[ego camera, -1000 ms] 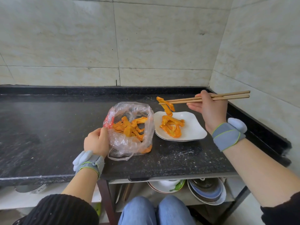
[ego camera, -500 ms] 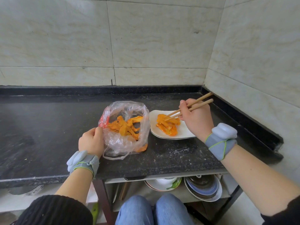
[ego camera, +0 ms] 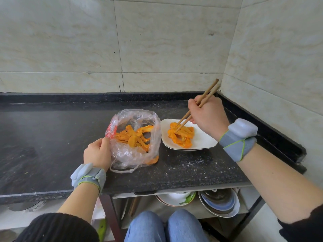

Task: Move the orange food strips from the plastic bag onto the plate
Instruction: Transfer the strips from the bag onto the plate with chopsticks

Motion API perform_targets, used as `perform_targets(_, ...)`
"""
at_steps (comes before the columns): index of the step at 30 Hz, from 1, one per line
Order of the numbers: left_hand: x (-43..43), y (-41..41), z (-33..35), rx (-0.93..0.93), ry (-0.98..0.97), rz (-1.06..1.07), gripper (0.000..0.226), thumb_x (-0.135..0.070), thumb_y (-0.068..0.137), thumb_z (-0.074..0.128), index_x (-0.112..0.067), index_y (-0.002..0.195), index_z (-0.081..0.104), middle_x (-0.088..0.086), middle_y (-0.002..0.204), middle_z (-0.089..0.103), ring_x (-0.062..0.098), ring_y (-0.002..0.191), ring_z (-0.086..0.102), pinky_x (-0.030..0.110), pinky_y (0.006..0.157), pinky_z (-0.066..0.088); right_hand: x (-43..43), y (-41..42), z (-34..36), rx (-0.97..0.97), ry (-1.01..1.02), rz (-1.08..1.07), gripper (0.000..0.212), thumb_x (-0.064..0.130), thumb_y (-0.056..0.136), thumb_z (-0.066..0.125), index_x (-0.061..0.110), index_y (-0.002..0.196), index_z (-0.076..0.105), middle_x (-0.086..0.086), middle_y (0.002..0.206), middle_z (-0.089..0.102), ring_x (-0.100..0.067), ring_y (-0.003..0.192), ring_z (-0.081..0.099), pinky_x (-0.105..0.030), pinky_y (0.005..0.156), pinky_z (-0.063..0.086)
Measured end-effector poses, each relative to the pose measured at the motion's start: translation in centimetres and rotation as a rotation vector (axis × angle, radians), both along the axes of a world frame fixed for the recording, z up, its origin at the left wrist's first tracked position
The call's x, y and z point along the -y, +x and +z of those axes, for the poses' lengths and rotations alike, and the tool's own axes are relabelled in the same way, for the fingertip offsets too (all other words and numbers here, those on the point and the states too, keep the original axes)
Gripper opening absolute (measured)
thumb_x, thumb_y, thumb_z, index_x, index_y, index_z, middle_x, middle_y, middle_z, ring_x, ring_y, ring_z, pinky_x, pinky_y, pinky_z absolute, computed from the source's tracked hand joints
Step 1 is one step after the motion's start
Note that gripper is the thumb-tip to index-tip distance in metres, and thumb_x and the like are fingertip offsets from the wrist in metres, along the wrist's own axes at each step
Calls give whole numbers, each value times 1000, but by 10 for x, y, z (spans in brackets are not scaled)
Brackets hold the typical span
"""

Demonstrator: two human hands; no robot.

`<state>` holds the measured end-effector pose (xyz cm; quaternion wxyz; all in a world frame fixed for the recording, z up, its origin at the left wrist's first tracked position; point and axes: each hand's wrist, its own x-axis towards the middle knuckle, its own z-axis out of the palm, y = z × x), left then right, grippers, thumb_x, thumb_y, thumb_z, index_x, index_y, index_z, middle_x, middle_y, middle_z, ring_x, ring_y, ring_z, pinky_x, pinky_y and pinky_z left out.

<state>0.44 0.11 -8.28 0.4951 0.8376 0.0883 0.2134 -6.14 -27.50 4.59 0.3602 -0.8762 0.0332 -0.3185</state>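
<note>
A clear plastic bag stands open on the black counter, with several orange food strips inside. My left hand grips the bag's near-left rim. To its right a white square plate carries a pile of orange strips. My right hand holds a pair of wooden chopsticks above the plate's far side. The chopstick tips rest in the pile on the plate.
The black stone counter meets tiled walls at the back and right, with a raised black ledge along the right. Under the counter a shelf holds stacked bowls and plates. My knees show at the bottom.
My right hand has brought the chopsticks down from above the plate, where they held a strip, into the pile. The strip now lies on the plate. My left hand keeps its hold on the bag.
</note>
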Motion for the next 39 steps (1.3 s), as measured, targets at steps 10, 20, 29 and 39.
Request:
perform_targets(10, -3, 3, -3, 18, 12, 1, 36, -35, 75, 38, -6, 56, 46, 4, 49, 38, 20, 51, 28, 32, 49, 28, -36, 7, -15, 75, 358, 177, 29, 18, 95, 54, -6, 84, 65, -16, 69, 69, -12, 57, 71, -24, 52, 59)
perform_targets(20, -3, 5, -4, 18, 5, -5, 35, -37, 74, 40, -11, 52, 44, 3, 49, 37, 22, 53, 29, 33, 50, 30, -47, 16, -36, -136, 553, 296, 23, 20, 95, 56, 2, 86, 67, -11, 70, 70, -24, 64, 73, -32, 59, 62)
perform_targets(29, -3, 4, -3, 14, 4, 0, 36, -37, 74, 39, -8, 56, 46, 3, 50, 38, 20, 52, 28, 33, 50, 29, -41, 16, -43, -162, 625, 297, 23, 18, 95, 57, -2, 88, 67, -12, 69, 70, -23, 60, 72, -30, 56, 61)
perform_targets(39, -2, 3, -1, 11, -1, -7, 35, -36, 74, 38, -7, 56, 47, 3, 50, 38, 20, 52, 29, 33, 50, 28, -49, 12, -67, -129, 625, 326, 23, 25, 96, 54, 12, 83, 68, -8, 77, 73, -19, 70, 74, -25, 61, 60)
